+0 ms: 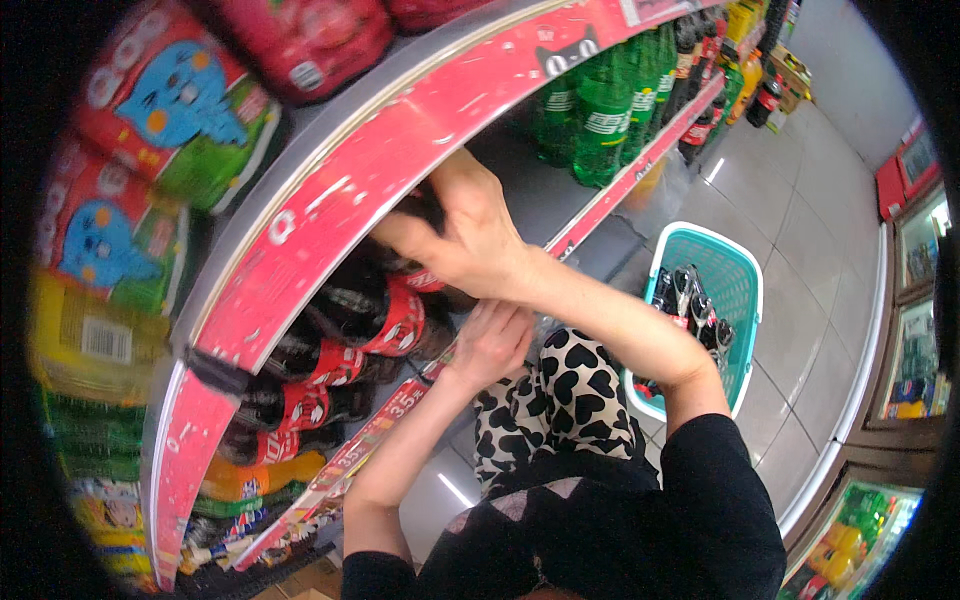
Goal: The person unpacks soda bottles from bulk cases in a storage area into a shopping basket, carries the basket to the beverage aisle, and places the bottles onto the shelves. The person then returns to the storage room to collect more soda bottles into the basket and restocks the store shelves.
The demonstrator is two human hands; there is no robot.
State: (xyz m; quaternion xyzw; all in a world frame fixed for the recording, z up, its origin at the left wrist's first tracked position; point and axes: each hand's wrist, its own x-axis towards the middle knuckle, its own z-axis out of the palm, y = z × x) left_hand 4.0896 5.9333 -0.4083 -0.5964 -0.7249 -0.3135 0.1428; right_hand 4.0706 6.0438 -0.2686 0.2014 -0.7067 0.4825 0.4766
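Note:
My right hand (472, 232) reaches under the pink upper shelf edge (360, 195), its thumb and fingers around the dark top of a cola bottle, partly hidden by the shelf. Just below it, my left hand (491, 341) is bent at the lower shelf's front edge, close to the base of a bottle; its fingertips are hidden, so its hold cannot be told. Cola bottles with red labels (397, 315) stand in rows on the lower shelf, left of my hands. Green soda bottles (600, 124) stand farther along the same shelf.
A teal plastic basket with a white rim (756, 300) holds several dark bottles on the tiled floor (795, 225) to the right. Snack packs (180, 97) fill the upper shelf at left. Glass-fronted cabinets (911, 352) line the far right. More bottles (765, 101) stand on the floor beyond.

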